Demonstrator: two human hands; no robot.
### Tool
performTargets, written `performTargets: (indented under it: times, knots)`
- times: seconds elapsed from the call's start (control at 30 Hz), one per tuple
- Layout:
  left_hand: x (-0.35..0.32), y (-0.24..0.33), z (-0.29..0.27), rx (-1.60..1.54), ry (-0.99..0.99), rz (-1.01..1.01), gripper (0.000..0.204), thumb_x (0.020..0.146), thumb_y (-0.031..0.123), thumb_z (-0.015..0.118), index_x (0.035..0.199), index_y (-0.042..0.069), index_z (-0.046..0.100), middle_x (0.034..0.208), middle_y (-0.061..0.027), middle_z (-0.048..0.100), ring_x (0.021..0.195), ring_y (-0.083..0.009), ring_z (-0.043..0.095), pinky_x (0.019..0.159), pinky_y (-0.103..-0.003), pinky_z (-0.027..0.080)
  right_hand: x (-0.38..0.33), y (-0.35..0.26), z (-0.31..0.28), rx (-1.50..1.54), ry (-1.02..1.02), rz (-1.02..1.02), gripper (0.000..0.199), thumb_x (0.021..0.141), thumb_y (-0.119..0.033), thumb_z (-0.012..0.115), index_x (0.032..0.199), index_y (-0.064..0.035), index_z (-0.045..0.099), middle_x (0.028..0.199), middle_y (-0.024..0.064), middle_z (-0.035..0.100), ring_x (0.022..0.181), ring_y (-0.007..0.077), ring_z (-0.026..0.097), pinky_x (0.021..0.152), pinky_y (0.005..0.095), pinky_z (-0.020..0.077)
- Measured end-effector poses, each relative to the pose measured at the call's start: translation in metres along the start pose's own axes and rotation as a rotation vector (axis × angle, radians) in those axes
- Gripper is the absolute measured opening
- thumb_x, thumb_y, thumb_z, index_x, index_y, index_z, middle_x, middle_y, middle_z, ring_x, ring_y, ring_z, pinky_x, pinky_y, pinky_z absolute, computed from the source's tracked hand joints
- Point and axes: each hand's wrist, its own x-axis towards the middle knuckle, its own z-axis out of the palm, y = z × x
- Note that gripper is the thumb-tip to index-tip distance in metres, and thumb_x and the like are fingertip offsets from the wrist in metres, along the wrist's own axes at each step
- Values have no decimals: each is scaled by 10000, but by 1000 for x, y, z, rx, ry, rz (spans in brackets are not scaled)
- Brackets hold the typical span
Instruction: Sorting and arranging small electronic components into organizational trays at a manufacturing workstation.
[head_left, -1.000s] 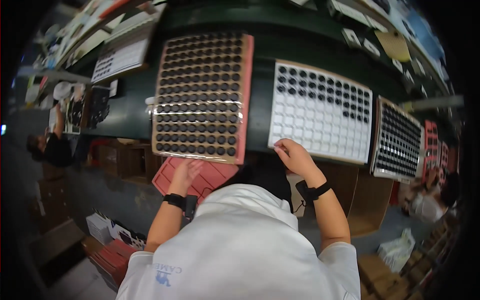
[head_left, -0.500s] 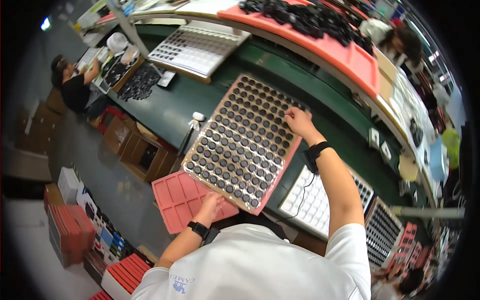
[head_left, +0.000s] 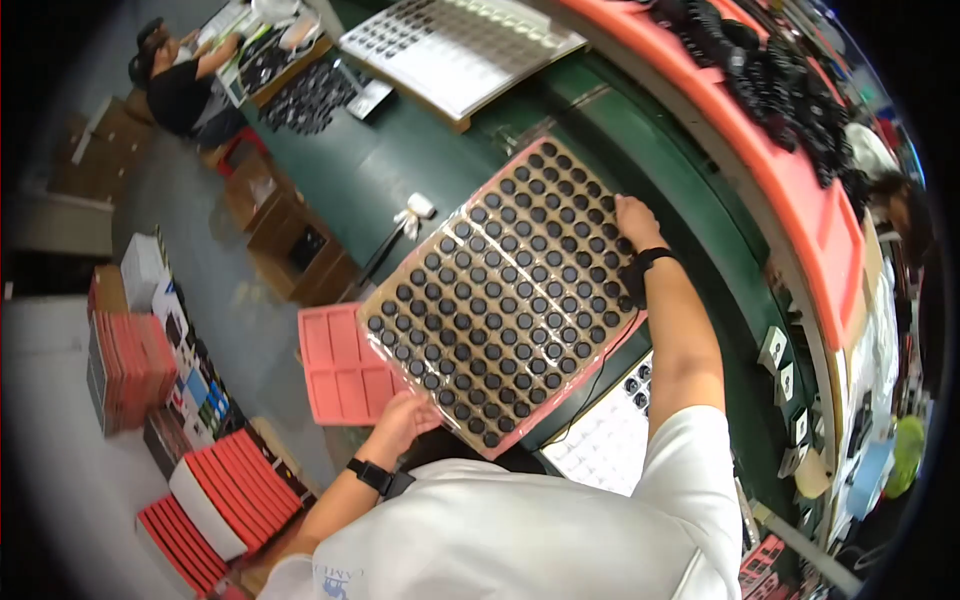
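Observation:
In front of me lies a clear plastic tray [head_left: 372,322] filled with rows of small round black parts [head_left: 508,321]. Brownish material shows between the parts, and a pink layer peeks out along the tray's right and near edges. My left hand [head_left: 408,418] is closed on the near left edge, thumb toward the tray. At the far right edge, my right hand [head_left: 638,220] has its fingers curled over the rim beside the end parts. A pink compartment tray [head_left: 345,365] sits partly under the left side of the clear tray.
On the green table [head_left: 375,160] stand a white tray [head_left: 480,60] and a pile of black parts [head_left: 310,98]. A small white bottle [head_left: 420,206] is left of my tray. Another white tray [head_left: 605,450] lies under my right arm. A pink shelf [head_left: 770,150] curves along the right.
My right hand has moved from over the parts near the right side to the tray's far right edge. My left hand stays on the near edge. The whole view has turned.

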Motion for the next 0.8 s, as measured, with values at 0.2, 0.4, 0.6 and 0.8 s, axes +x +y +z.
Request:
performTargets:
  times: [0.2, 0.4, 0.6, 0.8]
  knots:
    - [-1, 4, 17, 87, 149, 64, 147, 921, 216, 535, 952, 80, 490, 850, -95, 615, 812, -219, 638, 717, -352, 534, 8, 7, 0, 142, 80, -154, 424, 896, -394, 482, 897, -6, 652, 924, 228, 638, 937, 394, 596, 800, 440, 470]
    - [16, -19, 4, 143, 151, 327, 136, 925, 187, 551, 975, 77, 488, 870, -59, 597, 810, -179, 623, 725, -339, 532, 12, 19, -21, 293, 67, -273, 353, 847, -337, 639, 803, 13, 626, 716, 119, 624, 683, 207, 593, 656, 324, 459]
    - [29, -32, 5, -86, 141, 323, 196, 897, 151, 601, 1026, 66, 480, 949, -74, 591, 797, -138, 599, 657, -297, 519, 20, 37, -18, 353, -4, -247, 340, 844, -326, 659, 844, 12, 624, 725, 58, 619, 669, 131, 554, 637, 281, 447]
    - [12, 2, 19, -108, 82, 331, 217, 925, 134, 540, 1100, 55, 439, 1009, -92, 605, 922, -208, 643, 717, -363, 566, 7, 37, -34, 443, -25, -211, 307, 857, -294, 654, 871, 9, 611, 744, 26, 623, 656, 82, 540, 590, 235, 430]
